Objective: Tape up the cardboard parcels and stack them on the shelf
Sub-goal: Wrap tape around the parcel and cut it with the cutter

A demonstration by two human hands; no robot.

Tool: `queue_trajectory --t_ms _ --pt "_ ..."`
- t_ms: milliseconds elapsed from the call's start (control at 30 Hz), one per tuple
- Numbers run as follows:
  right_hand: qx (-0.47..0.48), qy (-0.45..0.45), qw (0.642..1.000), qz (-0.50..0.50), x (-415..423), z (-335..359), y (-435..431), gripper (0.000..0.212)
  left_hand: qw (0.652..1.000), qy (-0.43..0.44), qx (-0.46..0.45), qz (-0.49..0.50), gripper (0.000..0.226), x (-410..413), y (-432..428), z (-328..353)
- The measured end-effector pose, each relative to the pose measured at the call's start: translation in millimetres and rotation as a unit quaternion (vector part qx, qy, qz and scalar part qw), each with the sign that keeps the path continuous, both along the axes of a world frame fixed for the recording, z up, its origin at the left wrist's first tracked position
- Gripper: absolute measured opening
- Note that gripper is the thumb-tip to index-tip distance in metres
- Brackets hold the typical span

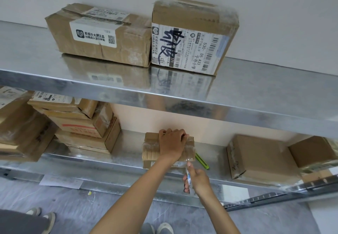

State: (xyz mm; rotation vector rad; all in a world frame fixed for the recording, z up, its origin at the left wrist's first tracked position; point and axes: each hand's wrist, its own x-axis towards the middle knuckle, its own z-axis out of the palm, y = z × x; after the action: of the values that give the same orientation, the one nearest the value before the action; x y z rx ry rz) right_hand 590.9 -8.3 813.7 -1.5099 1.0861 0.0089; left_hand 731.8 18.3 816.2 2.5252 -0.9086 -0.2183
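Note:
A small cardboard parcel (pixel 151 151) lies on the lower metal shelf (pixel 126 151), wrapped in clear tape. My left hand (pixel 172 144) lies on top of it, fingers curled over its far edge. Just below the parcel's front right corner, my right hand (pixel 196 179) grips a roll of clear tape (pixel 189 178), and a strip runs from the roll up to the parcel. Two taped parcels stand on the upper shelf (pixel 256 91): a brown one (pixel 102 36) on the left and one with a large white label (pixel 190 37) beside it.
A green utility knife (pixel 202 161) lies right of the parcel. Several stacked boxes (pixel 80 125) fill the lower shelf's left end, and two brown boxes (pixel 263 156) sit at its right. Another person's feet (pixel 42 217) stand at the lower left; my own feet (pixel 157 228) show below.

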Motion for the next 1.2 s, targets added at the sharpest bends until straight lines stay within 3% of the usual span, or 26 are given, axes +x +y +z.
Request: queue_trajectory --t_ms 1200 --pt "-0.017 -0.013 1.000 0.002 -3.0 1.0 2.6 0.061 0.999 -0.035 0.010 -0.002 0.031 -0.8 -1.7 -4.0"
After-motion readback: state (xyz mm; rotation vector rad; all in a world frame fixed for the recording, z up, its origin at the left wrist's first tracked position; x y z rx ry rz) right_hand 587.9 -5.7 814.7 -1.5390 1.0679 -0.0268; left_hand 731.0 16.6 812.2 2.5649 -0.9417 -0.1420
